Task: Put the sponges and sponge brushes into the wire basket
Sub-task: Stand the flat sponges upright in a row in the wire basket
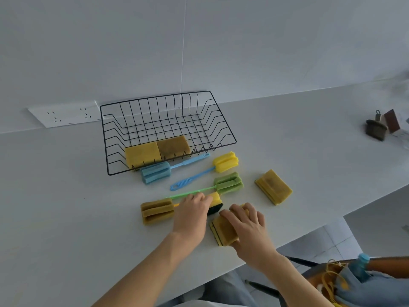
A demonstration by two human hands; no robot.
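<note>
The black wire basket point(223, 120) stands at the back of the counter with two yellow-brown sponges point(158, 150) lying in its front. In front of it lie a blue sponge brush point(156, 172), a yellow-headed brush with a blue handle point(225, 162), a green brush point(229, 183) and a brown-headed brush point(157, 212). My left hand point(191, 214) holds a yellow-and-black sponge point(215, 202) and covers the brown brush's handle. My right hand point(245, 227) grips a yellow-brown sponge point(224, 230) near the front edge. Another sponge point(273, 187) lies to the right.
A wall socket plate point(64, 114) sits left of the basket. Small dark scrubbers point(377, 127) stand at the far right of the counter. The counter's front edge point(309, 231) runs diagonally at the right, with a chair and a bag point(349, 280) below.
</note>
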